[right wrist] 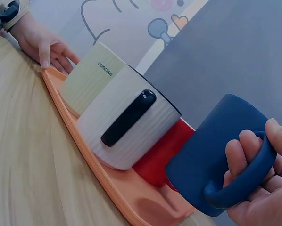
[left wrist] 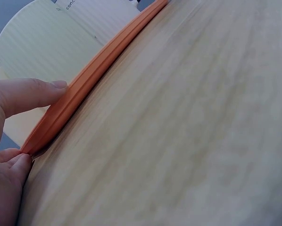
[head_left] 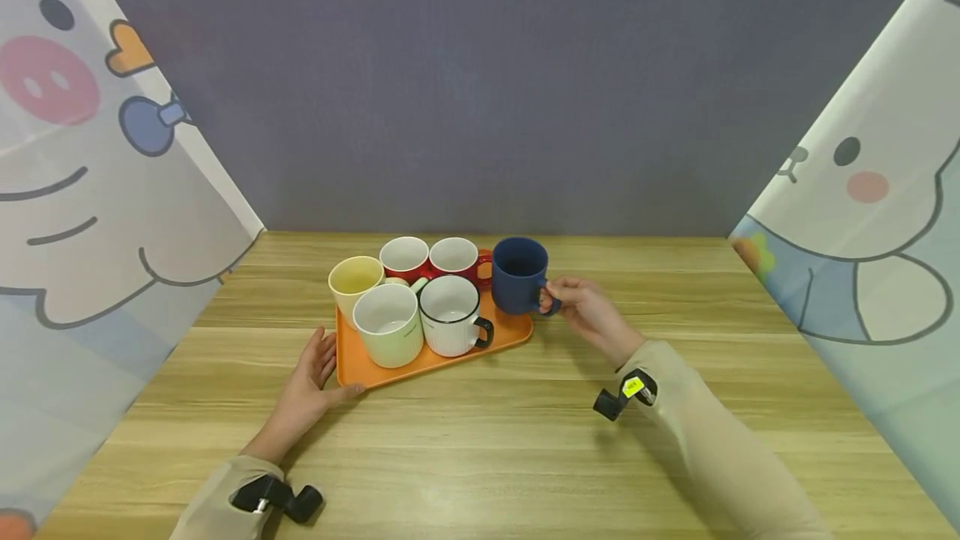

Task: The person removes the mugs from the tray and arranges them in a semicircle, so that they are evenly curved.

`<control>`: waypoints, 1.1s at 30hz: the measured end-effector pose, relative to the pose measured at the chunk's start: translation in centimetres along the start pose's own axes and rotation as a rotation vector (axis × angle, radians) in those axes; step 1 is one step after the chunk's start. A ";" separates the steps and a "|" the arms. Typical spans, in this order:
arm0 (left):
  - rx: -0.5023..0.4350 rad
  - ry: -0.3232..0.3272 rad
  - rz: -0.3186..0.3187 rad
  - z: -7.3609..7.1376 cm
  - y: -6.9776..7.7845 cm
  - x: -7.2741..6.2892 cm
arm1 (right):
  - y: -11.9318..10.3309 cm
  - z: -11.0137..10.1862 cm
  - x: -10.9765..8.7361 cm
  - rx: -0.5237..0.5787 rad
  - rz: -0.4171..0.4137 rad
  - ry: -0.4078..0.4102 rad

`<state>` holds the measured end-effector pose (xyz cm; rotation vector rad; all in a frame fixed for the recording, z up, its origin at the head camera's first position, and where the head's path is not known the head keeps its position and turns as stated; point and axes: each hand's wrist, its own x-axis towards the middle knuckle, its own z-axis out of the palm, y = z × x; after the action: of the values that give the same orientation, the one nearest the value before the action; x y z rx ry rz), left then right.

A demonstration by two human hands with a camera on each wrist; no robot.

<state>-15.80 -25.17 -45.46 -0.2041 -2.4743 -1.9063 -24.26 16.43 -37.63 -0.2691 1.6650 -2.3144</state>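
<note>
My right hand grips the handle of a dark blue mug, fingers curled through it. The mug hangs upright over the right end of an orange tray, its shadow falling on the tray floor. My left hand holds the tray's near left corner, thumb on the front rim and fingers along the left side. On the tray stand a pale green mug, a white ribbed mug with black rim and handle, a yellow mug, and two red mugs with white insides.
The tray rests on a wood-grain table. A grey panel rises behind the table's far edge. Cloths printed with cartoon animals hang along both sides.
</note>
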 end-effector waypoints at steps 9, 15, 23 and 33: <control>0.005 0.004 -0.009 0.0 0.1 -0.1 | -0.5 -1.5 -1.0 -0.010 -0.016 0.008; 0.009 0.006 -0.008 0.0 0.0 -0.1 | -0.4 -2.7 -1.6 0.002 -0.015 0.001; 0.009 0.003 -0.018 0.0 0.1 0.0 | -0.3 -4.0 -2.4 -0.016 -0.023 0.008; 0.014 0.001 -0.020 0.0 0.1 0.0 | -0.3 -5.3 -3.3 -0.026 -0.013 0.024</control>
<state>-15.80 -25.12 -45.37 -0.1796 -2.4974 -1.8957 -22.83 22.32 -39.03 -0.2596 1.7106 -2.3162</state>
